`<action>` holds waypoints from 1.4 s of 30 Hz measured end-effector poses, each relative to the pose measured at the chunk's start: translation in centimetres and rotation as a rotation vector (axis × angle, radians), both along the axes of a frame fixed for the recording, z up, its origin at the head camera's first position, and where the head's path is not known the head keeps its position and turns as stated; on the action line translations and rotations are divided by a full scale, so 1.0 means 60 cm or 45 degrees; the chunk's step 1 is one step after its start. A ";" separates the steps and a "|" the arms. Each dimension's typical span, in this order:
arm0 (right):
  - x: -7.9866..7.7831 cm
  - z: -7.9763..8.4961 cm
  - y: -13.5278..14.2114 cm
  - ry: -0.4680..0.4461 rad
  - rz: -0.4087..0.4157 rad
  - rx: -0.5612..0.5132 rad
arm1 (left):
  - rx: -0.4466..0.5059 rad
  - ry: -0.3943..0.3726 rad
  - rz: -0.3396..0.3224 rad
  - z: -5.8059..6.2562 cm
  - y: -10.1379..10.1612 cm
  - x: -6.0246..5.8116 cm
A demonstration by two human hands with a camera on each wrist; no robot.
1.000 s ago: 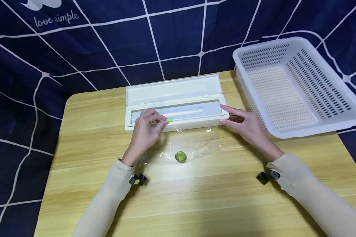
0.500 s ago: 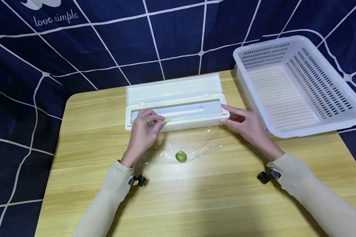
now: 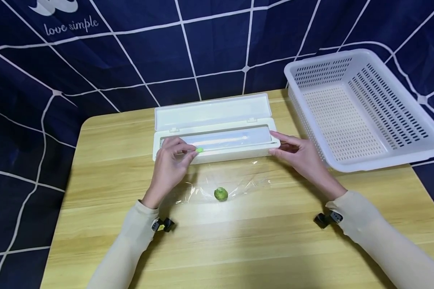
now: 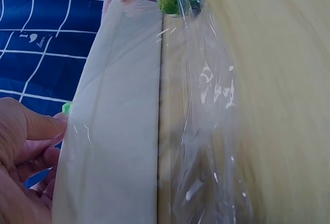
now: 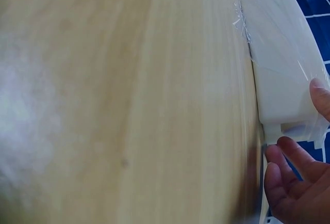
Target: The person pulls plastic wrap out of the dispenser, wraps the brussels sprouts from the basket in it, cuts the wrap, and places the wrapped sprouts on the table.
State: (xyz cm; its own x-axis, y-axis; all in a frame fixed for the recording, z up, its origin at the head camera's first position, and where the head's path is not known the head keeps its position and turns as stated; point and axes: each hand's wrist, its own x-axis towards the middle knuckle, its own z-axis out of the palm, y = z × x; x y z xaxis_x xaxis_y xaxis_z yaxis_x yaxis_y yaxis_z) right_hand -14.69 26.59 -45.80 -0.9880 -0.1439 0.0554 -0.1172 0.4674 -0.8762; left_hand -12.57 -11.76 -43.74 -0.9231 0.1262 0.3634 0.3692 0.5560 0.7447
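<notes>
A white cling film dispenser lies on the table with its lid swung back. Inside it shows the roll of film. My left hand pinches a small bright green slide cutter between thumb and forefinger at the dispenser's front edge. At the right end, my right hand grips the box, thumb on the front and fingers over the end. A sheet of clear film hangs from the front edge onto the table. On that film sits a small leafy green ball, like a Brussels sprout.
To the right stands a large white perforated plastic basket, close beside my right hand. The wooden table ends at the back against a dark blue cloth with white grid lines.
My left hand has slid leftward along the dispenser's front edge, carrying the green slide cutter with it. The right hand keeps its grip on the right end. The film and the sprout stay put.
</notes>
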 end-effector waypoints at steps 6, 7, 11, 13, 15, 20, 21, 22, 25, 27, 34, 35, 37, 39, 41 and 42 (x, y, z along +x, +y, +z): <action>0.001 0.004 0.000 0.025 0.023 -0.014 | 0.005 0.019 -0.014 -0.001 -0.005 -0.001; 0.000 0.005 -0.001 0.023 0.023 -0.016 | 0.008 0.019 -0.015 -0.002 -0.006 -0.001; -0.001 0.004 -0.001 0.003 0.008 0.002 | 0.018 0.034 -0.015 -0.003 -0.011 0.000; -0.002 0.004 -0.002 -0.014 -0.004 0.009 | 0.017 0.046 -0.012 -0.003 -0.014 0.000; -0.003 0.004 -0.002 -0.024 -0.010 0.013 | 0.013 0.054 -0.008 -0.003 -0.017 0.000; -0.002 0.003 -0.002 -0.032 -0.006 0.006 | 0.001 0.059 0.006 -0.002 -0.022 0.001; -0.002 0.003 -0.002 -0.033 -0.005 0.004 | 0.000 0.059 0.008 -0.002 -0.024 0.001; -0.002 0.003 -0.003 -0.033 -0.005 0.003 | -0.002 0.060 0.010 -0.002 -0.025 0.001; -0.001 0.003 -0.003 -0.036 -0.007 -0.003 | -0.004 0.059 0.007 -0.003 -0.028 0.001; -0.001 0.003 -0.003 -0.039 -0.009 -0.001 | 0.000 0.053 0.005 -0.004 -0.031 0.001; 0.000 0.006 -0.002 -0.057 -0.009 0.016 | 0.030 0.043 -0.005 -0.003 -0.039 0.000; 0.000 0.007 -0.002 -0.057 -0.010 0.020 | 0.033 0.043 -0.007 -0.003 -0.039 0.000; 0.000 0.007 -0.001 -0.056 -0.014 0.022 | 0.038 0.047 -0.012 -0.004 -0.041 -0.001; 0.000 0.007 -0.002 -0.054 -0.015 0.019 | 0.040 0.054 -0.015 -0.005 -0.043 0.000; 0.000 0.007 -0.002 -0.053 -0.015 0.019 | 0.041 0.062 -0.015 -0.005 -0.045 0.000; 0.001 0.007 -0.003 -0.056 -0.015 0.021 | 0.043 0.066 -0.015 -0.005 -0.045 0.000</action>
